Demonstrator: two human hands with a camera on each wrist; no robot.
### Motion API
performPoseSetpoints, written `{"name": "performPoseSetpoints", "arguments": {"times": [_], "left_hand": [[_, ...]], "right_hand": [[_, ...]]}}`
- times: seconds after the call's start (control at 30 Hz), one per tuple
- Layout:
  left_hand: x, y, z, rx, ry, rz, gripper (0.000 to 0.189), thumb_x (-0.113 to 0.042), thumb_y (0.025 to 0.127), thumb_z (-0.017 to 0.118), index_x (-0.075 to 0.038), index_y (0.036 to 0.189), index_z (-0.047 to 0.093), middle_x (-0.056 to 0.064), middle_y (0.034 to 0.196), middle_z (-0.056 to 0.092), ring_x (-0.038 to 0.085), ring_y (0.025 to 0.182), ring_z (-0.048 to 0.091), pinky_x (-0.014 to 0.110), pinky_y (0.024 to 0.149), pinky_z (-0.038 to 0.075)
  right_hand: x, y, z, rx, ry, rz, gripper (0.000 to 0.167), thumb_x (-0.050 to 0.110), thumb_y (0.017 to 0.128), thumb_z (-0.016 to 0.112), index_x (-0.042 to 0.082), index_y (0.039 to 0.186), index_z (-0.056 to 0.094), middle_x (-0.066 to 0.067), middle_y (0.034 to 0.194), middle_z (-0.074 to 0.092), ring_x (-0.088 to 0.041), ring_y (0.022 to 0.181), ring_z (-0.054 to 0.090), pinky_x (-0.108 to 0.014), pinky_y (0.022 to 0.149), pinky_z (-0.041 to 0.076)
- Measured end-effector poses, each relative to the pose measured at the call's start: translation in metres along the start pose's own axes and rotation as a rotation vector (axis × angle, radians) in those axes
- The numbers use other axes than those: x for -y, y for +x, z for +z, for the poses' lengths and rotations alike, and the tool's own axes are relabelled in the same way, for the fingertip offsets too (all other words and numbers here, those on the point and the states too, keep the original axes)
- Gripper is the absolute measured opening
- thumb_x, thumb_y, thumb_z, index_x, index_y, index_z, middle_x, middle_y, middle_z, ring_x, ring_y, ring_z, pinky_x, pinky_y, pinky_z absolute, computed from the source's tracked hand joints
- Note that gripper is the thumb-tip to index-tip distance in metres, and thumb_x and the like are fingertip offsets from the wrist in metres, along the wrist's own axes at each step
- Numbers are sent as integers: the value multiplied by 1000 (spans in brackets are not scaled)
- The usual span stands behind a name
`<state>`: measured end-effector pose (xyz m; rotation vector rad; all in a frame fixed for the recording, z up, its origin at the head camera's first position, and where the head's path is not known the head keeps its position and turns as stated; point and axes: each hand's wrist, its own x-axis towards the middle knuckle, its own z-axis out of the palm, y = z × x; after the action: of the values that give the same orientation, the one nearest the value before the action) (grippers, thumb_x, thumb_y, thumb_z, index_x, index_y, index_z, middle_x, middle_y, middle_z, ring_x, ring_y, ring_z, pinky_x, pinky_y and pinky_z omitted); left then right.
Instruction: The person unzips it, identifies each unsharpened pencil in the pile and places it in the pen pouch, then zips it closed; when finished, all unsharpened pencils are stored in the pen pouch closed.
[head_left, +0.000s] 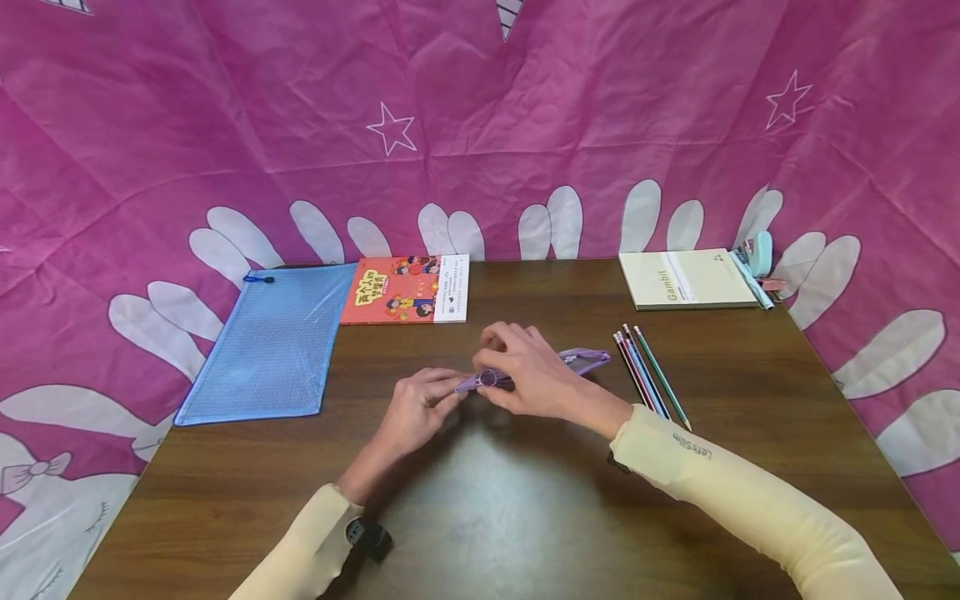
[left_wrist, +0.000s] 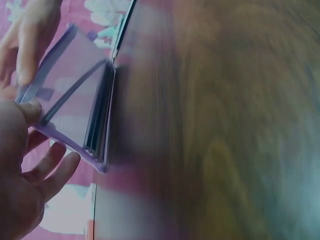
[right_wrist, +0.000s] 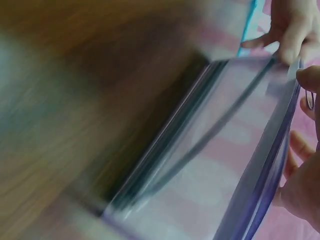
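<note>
A see-through purple zip pouch (head_left: 591,362) stands on edge over the middle of the table. Inside it, several dark, slender sticks (left_wrist: 101,107) lie along the bottom, and one more slants across; the blur hides their kind. My left hand (head_left: 415,407) pinches the pouch's left corner between thumb and fingers. At the top edge near that same end, my right hand (head_left: 528,371) grips the pouch by its zipper side, beside a round pull ring (head_left: 487,377). In the right wrist view, the pouch (right_wrist: 220,165) stretches between both hands.
Several pencils (head_left: 647,371) lie right of the pouch. A blue mesh zip bag (head_left: 273,350) and a red-covered book (head_left: 397,289) are at back left. At back right sit a cream notebook (head_left: 686,279) and small stationery (head_left: 761,254). A pink cloth (head_left: 480,125) hangs behind the table.
</note>
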<state>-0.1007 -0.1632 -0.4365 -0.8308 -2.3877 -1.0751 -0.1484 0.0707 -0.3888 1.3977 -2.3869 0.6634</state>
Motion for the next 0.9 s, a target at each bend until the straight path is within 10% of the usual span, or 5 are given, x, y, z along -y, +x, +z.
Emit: {"name": "performPoseSetpoints", "arguments": {"times": [0.4,0.9], "left_hand": [[16,-7,-20,19,34,-87,25,-1,81,80,-4,106,79,7,105,74,24,96,68,44,79,55],[16,12,-16,349,143,-238,36,-5,84,77,-4,121,72,12,126,66,31,117,56,50,100,45]], "right_hand": [[-49,-96,-61,-151,-86,154,25,21,76,82,16,95,66,-14,115,55,-30,95,56,-50,72,42],[-48,-118,-50,92,-21,283,31,24,74,88,14,86,62,2,89,51,-14,76,49,-32,65,46]]}}
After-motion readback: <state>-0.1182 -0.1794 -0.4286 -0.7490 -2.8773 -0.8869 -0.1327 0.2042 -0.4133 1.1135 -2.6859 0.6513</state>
